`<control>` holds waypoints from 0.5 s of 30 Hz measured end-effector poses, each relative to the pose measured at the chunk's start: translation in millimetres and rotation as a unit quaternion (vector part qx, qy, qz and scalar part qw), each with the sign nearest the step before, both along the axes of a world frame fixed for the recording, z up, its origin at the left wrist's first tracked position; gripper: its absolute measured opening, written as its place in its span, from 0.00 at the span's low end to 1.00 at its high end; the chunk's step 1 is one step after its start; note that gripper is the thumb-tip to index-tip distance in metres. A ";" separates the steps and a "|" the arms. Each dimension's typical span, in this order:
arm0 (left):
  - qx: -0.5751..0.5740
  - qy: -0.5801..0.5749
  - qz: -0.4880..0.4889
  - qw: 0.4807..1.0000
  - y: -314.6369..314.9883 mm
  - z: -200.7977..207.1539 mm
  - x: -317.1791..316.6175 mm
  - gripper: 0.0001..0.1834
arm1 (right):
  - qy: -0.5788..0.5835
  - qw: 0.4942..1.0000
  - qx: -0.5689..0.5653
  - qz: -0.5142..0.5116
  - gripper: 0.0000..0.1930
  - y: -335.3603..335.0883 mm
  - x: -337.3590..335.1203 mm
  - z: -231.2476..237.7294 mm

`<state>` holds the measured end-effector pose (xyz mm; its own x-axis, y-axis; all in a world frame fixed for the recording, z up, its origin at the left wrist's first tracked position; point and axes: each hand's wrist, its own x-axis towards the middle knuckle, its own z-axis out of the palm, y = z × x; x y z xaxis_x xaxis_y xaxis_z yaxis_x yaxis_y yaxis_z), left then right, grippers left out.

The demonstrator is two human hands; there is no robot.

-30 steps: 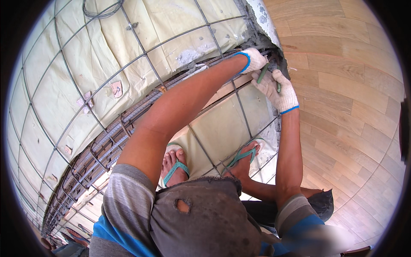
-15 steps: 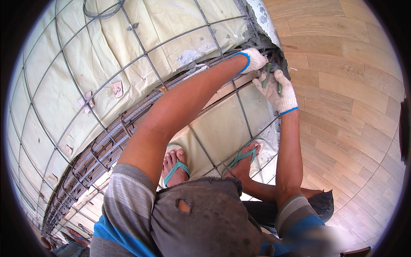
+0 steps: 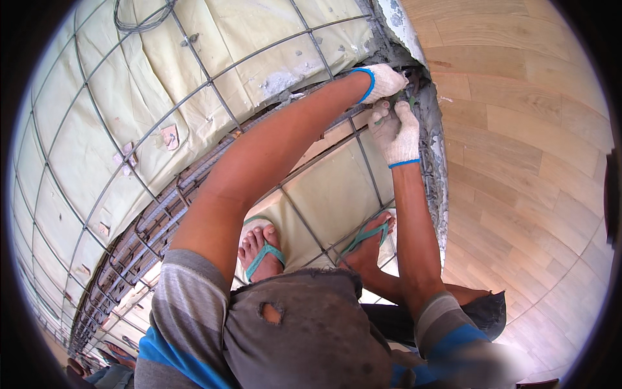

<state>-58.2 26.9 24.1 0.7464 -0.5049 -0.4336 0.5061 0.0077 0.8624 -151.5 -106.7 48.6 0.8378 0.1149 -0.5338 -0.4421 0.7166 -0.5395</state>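
My left hand (image 3: 385,83), in a white knit glove with a blue cuff, is closed at the concrete corner where the bars meet the wood-look floor. What its fingers hold, if anything, is hidden. Just below it, my right hand (image 3: 400,135), gloved alike, curls its fingers around green-handled pliers (image 3: 412,102). Only bits of the green handles show, and their jaws are out of sight among the bars and rough concrete (image 3: 429,110). Under my left forearm runs a bundle of steel reinforcing bars (image 3: 170,206).
A grid of thin rebar (image 3: 208,81) lies over cream sheeting (image 3: 253,39) on the left. A wire coil (image 3: 144,27) rests at the upper left. Wood-look tiles (image 3: 512,123) cover the right side. My sandalled feet (image 3: 262,249) stand on the sheeting, between grid bars.
My right hand has moved left and slightly up, close against my left hand. The pliers' handles, spread and plainly visible before, are now mostly covered by my fingers.
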 end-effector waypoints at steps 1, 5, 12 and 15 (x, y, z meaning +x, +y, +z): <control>-0.006 0.012 -0.001 1.000 2.3 3.9 -1.2 0.24 | -0.006 1.000 0.022 0.000 0.07 -2.7 -1.7 2.4; -0.198 0.201 -0.059 0.958 -16.9 6.0 -5.6 0.22 | 0.021 0.872 0.483 -0.076 0.16 -6.4 -0.5 17.4; -0.293 0.287 0.031 0.911 -43.4 2.1 -5.3 0.16 | -0.014 0.833 0.547 -0.077 0.13 1.1 -15.4 -0.8; -0.314 0.266 0.045 0.910 -52.5 -24.9 -6.4 0.18 | 0.066 0.927 0.367 0.039 0.22 -28.6 -13.7 2.0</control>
<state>-64.6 -25.6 -0.7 0.5656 -0.7250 -0.3931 0.8240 0.4769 0.3060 -165.2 -135.3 50.6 0.7448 0.5446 -0.3856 -0.5347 0.8328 0.1434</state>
